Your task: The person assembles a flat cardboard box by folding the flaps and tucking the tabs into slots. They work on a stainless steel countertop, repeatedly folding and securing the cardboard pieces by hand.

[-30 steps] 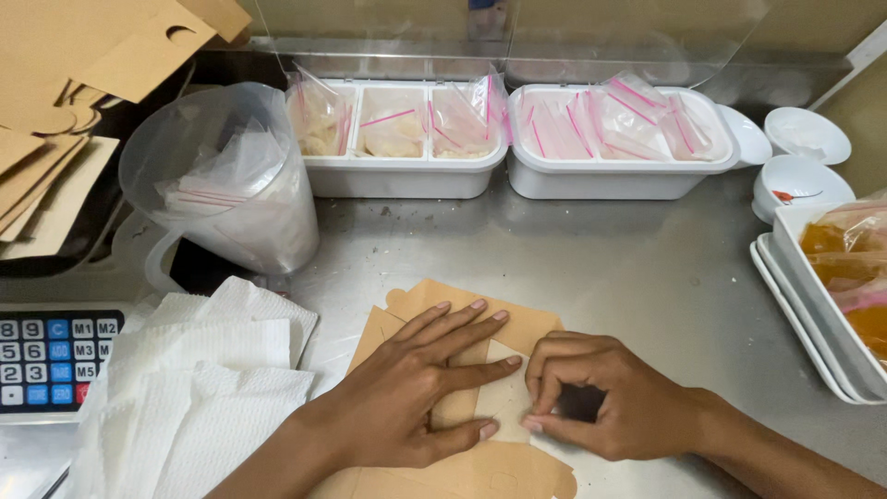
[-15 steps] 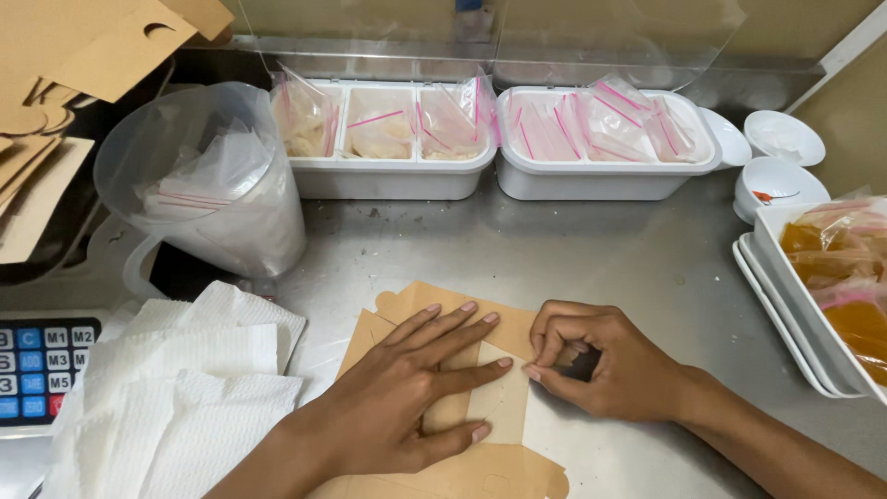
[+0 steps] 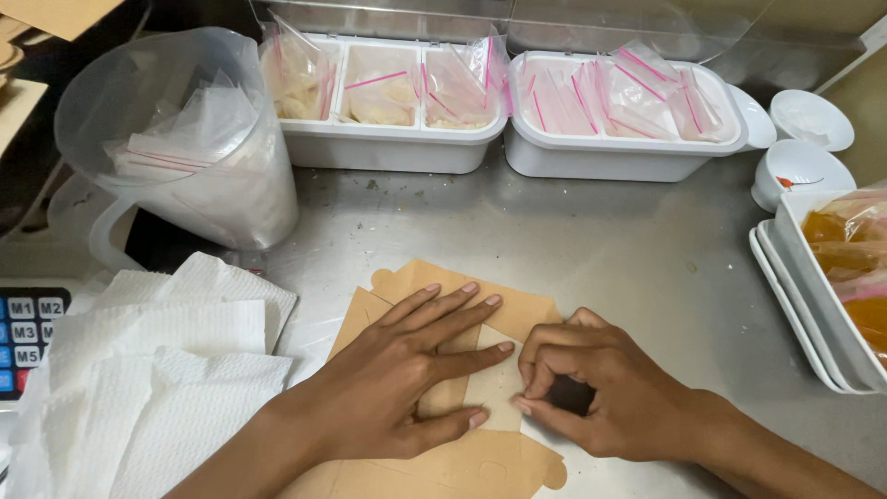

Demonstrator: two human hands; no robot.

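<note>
My left hand (image 3: pixel 407 379) lies flat, fingers spread, on a brown cardboard cut-out (image 3: pixel 434 282) on the steel counter (image 3: pixel 610 259). Under its fingertips is a paler square flap or paper piece (image 3: pixel 494 388). My right hand (image 3: pixel 601 397) is curled next to it, fingertips pinching at the right edge of that pale piece. Whether it holds anything inside the curled fingers is hidden. More brown cardboard (image 3: pixel 480 467) runs out under both wrists toward the bottom edge.
A pile of white paper napkins (image 3: pixel 157 370) lies at the left beside a calculator (image 3: pixel 23 337). A clear jug (image 3: pixel 185 139) holds zip bags. Two white tubs (image 3: pixel 397 143) (image 3: pixel 628 152) of small zip bags stand behind. White cups (image 3: pixel 799 166) and a tray with orange packets (image 3: pixel 850 268) are on the right.
Both hands stay pressed on the cardboard. My right hand's fingers have curled tighter at the pale piece's edge, and the view has shifted slightly.
</note>
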